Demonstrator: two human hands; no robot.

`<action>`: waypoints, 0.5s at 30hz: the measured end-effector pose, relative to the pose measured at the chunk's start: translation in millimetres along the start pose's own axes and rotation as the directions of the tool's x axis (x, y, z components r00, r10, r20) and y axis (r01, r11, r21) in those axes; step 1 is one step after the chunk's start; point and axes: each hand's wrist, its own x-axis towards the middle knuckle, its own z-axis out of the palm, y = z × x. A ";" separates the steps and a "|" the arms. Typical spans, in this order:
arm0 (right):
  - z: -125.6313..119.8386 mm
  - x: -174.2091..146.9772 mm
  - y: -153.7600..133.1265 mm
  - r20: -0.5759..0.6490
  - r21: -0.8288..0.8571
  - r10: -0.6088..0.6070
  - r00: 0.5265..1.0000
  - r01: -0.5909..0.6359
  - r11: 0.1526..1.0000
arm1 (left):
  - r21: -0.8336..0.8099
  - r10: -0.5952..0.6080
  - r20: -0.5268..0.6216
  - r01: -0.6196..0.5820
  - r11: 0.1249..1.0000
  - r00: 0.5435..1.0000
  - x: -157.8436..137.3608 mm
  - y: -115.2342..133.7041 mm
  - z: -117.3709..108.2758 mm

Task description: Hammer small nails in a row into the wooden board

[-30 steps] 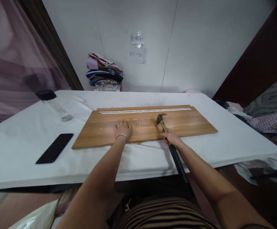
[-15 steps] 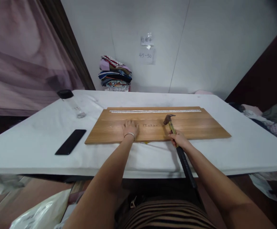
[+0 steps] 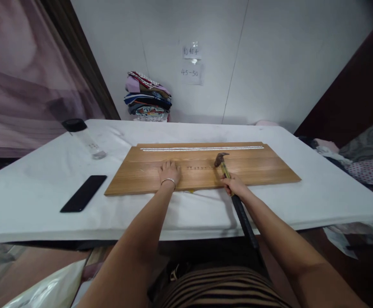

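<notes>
A wooden board [image 3: 263, 167] lies flat on the white-covered table. My left hand [image 3: 169, 173] rests on it, palm down with fingers spread, left of a row of several small nails [image 3: 196, 168] that stand up from the wood. My right hand [image 3: 235, 185] is wrapped around the handle of a claw hammer [image 3: 244, 220], well up toward the head. The hammer's rusty head is over the right end of the nail row; whether it touches a nail I cannot tell. Two white strips [image 3: 202, 149] run along the board's far side.
A black phone [image 3: 84, 193] lies left of the board, on the table [image 3: 39, 192]. Behind it a clear bottle with a black lid [image 3: 88, 143] stands near the left edge. Folded cloths [image 3: 148, 97] are stacked by the back wall, below paper signs [image 3: 192, 73].
My view has turned slightly, so everything sits a little further left. Both hands and the hammer keep nearly the same places over the board.
</notes>
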 end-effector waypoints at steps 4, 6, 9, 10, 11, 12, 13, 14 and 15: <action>-0.5 -0.3 1.7 -0.006 0.014 -0.007 1.000 0.007 1.000 | 0.000 -0.002 0.002 0.002 1.000 1.000 0.0 0.0 0.8; -0.5 0.8 3.7 -0.005 0.005 -0.019 1.000 0.019 1.000 | -0.002 -0.002 0.006 0.002 1.000 1.000 -0.3 0.0 0.7; -0.5 2.3 6.1 0.001 0.000 -0.036 0.999 0.036 0.999 | -0.005 0.001 0.002 -0.001 1.000 1.000 -0.6 -0.1 0.5; -0.5 2.6 6.5 -0.001 0.005 -0.037 0.999 0.037 0.999 | -0.004 0.001 -0.002 -0.001 1.000 1.000 -0.7 -0.1 0.6; -0.5 2.7 6.5 -0.005 0.011 -0.037 0.999 0.037 0.999 | -0.002 0.000 -0.007 0.000 1.000 1.000 -0.7 -0.1 0.7; -0.5 2.6 6.2 -0.009 0.017 -0.034 0.999 0.034 0.999 | -0.001 0.000 -0.011 0.000 1.000 1.000 -0.7 -0.1 0.9; -0.5 2.5 5.6 -0.011 0.019 -0.028 1.000 0.028 0.999 | -0.001 0.000 -0.013 0.000 1.000 1.000 -0.6 -0.1 1.1; -0.5 2.3 4.7 -0.011 0.018 -0.021 1.000 0.022 1.000 | -0.003 0.000 -0.013 0.000 1.000 1.000 -0.5 -0.1 1.2; -0.4 2.1 3.7 -0.011 0.014 -0.011 1.000 0.011 1.000 | -0.004 0.000 -0.012 0.000 1.000 1.000 -0.4 -0.1 1.3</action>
